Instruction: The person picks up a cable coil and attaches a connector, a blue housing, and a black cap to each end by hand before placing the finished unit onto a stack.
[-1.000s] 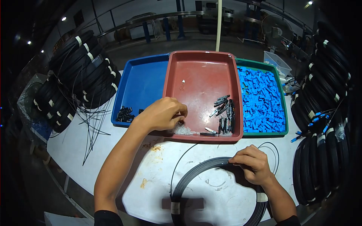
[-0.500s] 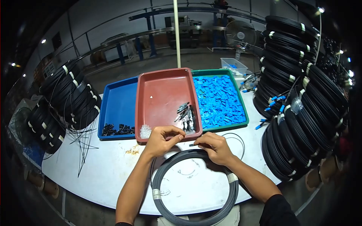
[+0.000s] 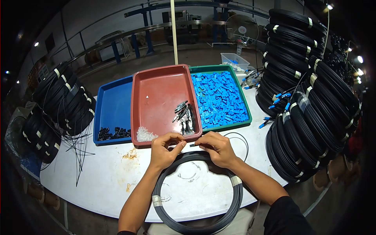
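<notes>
Head view: my left hand (image 3: 166,149) has its fingers pinched shut, on what I cannot tell. My right hand (image 3: 216,149) pinches the cable end (image 3: 192,145) above the coil (image 3: 156,192) on the desk (image 3: 105,172). I'd brace both wrists and line the tips up closely.

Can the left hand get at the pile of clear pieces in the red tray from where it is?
Probably yes. The left hand is right beside the clear pieces in the near corner of the red tray; only the low rim lies between, though it looks pinched shut.
</notes>
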Motion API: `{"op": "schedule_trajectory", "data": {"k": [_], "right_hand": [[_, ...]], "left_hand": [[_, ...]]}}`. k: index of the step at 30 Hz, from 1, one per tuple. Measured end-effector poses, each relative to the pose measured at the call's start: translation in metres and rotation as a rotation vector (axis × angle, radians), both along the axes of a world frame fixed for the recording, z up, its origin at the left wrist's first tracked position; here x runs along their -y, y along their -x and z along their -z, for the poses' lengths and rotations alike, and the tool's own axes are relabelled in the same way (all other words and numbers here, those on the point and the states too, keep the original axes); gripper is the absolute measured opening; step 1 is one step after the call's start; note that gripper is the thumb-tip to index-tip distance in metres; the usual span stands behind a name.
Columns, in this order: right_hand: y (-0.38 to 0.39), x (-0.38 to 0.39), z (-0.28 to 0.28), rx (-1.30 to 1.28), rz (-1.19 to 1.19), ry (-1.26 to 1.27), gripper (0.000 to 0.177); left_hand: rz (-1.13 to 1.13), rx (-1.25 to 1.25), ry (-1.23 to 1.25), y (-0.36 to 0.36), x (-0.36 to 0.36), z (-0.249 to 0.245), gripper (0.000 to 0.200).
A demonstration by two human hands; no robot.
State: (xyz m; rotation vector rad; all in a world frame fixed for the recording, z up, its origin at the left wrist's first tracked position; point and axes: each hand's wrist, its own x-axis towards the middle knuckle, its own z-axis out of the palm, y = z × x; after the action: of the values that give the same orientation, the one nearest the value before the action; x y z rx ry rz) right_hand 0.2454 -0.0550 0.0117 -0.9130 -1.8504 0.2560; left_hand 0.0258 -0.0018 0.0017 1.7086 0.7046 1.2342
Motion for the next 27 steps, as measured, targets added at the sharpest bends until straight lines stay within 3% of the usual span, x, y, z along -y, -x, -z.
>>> {"op": "schedule_trajectory", "data": {"k": [4, 6, 27], "right_hand": [[0.0, 0.0, -0.001, 0.011, 0.002, -0.028, 0.022], [0.0, 0.0, 0.0, 0.01, -0.001, -0.038, 0.023], [0.0, -0.001, 0.001, 0.042, 0.031, -0.084, 0.031]], "left_hand": [[-0.033, -0.098, -0.13, 0.003, 0.003, -0.002, 0.016], [-0.175, -0.16, -0.43, -0.001, 0.006, -0.009, 0.016], [-0.171, -0.244, -0.595, -0.005, 0.013, -0.011, 0.016]]}}
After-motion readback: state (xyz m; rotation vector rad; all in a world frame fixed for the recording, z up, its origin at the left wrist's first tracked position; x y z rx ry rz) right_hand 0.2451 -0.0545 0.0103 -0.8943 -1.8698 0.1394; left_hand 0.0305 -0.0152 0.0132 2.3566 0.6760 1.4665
